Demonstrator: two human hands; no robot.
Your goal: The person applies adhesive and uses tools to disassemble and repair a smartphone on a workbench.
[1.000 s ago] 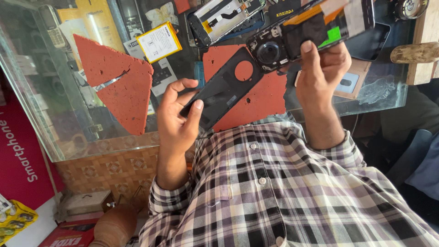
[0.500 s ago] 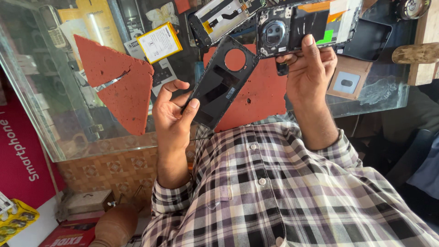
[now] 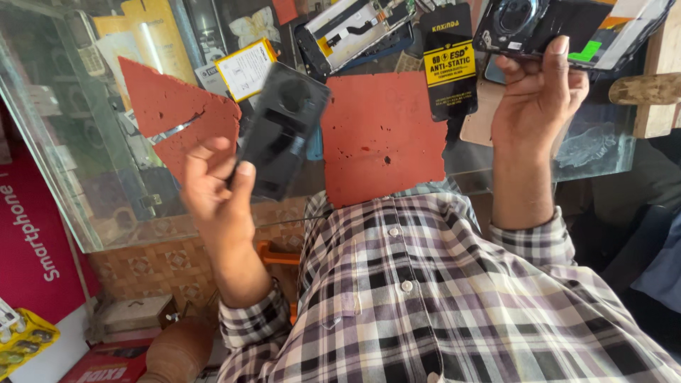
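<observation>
Two hands (image 3: 213,184), two red mats (image 3: 383,135)

The back cover (image 3: 280,131) in the left hand (image 3: 213,188) is matte black. The opened phone (image 3: 567,28) in the right hand (image 3: 535,96) is black with orange and green patches. Brick-red mats (image 3: 379,135) lie on the clear glass surface (image 3: 71,177). The shirt (image 3: 440,298) is plaid: white, purple, black. A yellow-edged white battery (image 3: 247,69) lies far left.

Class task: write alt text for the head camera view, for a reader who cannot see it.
A person in a checked shirt holds a black phone back cover in the left hand and an opened phone body in the right hand. Beneath lies a glass counter with red mats, a yellow-edged battery and a black anti-static pouch.
</observation>
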